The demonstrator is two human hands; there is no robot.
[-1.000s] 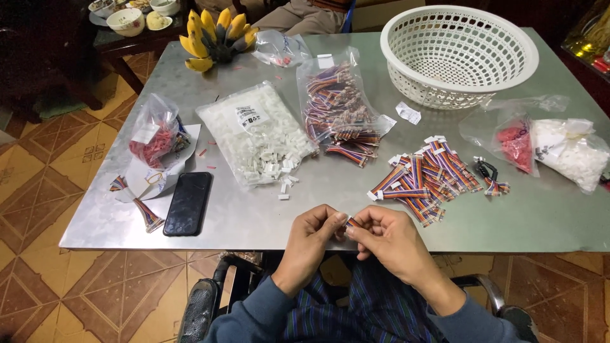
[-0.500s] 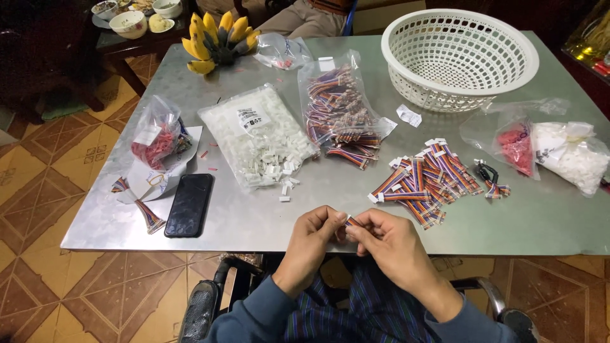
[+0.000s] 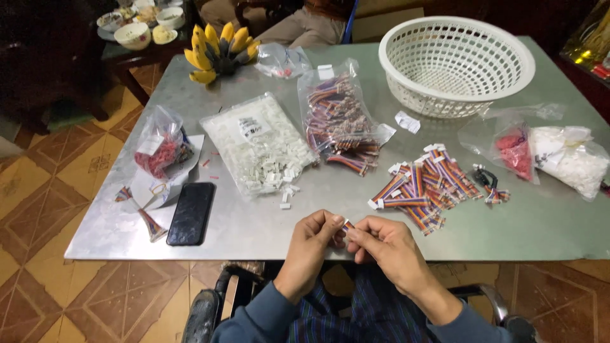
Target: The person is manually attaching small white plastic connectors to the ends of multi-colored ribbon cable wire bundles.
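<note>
Hands pinching a small cable piece at the table edge

We see both hands meet at the near edge of the grey metal table (image 3: 254, 235). The left hand (image 3: 314, 238) and the right hand (image 3: 381, 244) close their fingertips on one small multicoloured ribbon cable piece (image 3: 348, 225), which sits between thumbs and forefingers, just above the table's rim. The remaining fingers of both hands are curled inward.

Just beyond the right hand lies a loose heap of multicoloured ribbon cables with white connectors (image 3: 422, 187). Ahead of the left hand we find an open clear plastic bag of small white plastic connectors (image 3: 257, 143), a few of which have spilled onto the metal near its mouth. Beside that, a clear bag of more striped cables (image 3: 337, 117) lies towards the middle. A black smartphone (image 3: 190, 213) rests face down well left of the hands, near a small clear bag of red parts (image 3: 159, 149). At the far right stands a white perforated plastic basket (image 3: 457, 63), and nearer us two clear bags hold red and white parts (image 3: 553, 155). A bunch of yellow bananas (image 3: 219, 47) sits at the far left corner.
</note>
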